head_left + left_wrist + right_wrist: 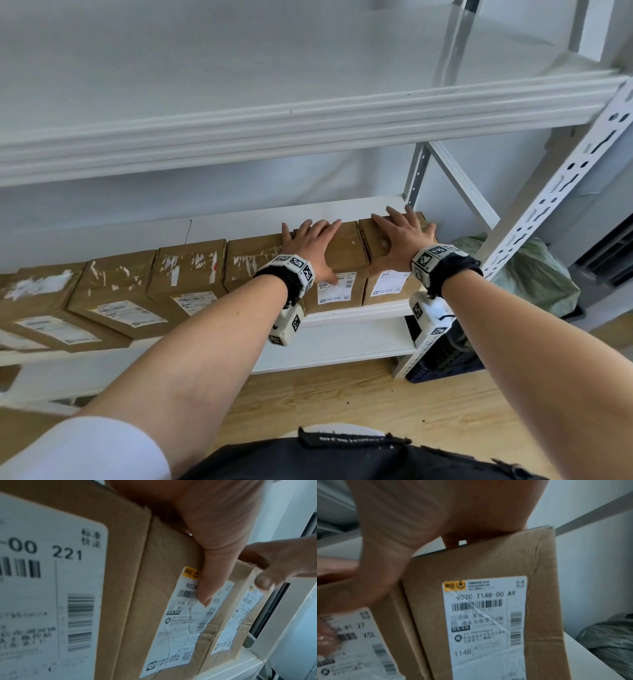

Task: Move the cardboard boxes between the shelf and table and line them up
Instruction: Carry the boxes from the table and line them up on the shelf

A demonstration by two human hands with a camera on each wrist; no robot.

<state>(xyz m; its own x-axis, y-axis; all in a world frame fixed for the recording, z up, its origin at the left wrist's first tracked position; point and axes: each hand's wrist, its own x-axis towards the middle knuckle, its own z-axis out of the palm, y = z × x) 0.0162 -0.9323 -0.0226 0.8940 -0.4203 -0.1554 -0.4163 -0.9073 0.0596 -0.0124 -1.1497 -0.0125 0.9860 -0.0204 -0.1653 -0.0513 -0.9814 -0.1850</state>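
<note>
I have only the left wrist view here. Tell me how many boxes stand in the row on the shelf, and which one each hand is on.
Observer: The head view shows at least six cardboard boxes in a row on the shelf; the left end runs out of frame. The left hand lies on the second box from the right, the right hand on the rightmost box.
Operator: Read me the code on the rightmost box's label.
Observer: The right wrist view shows "T148-00 A9" on the label.
Operator: Say what lies past the shelf's right end.
Observer: A greenish bag sits on the floor there.
</note>
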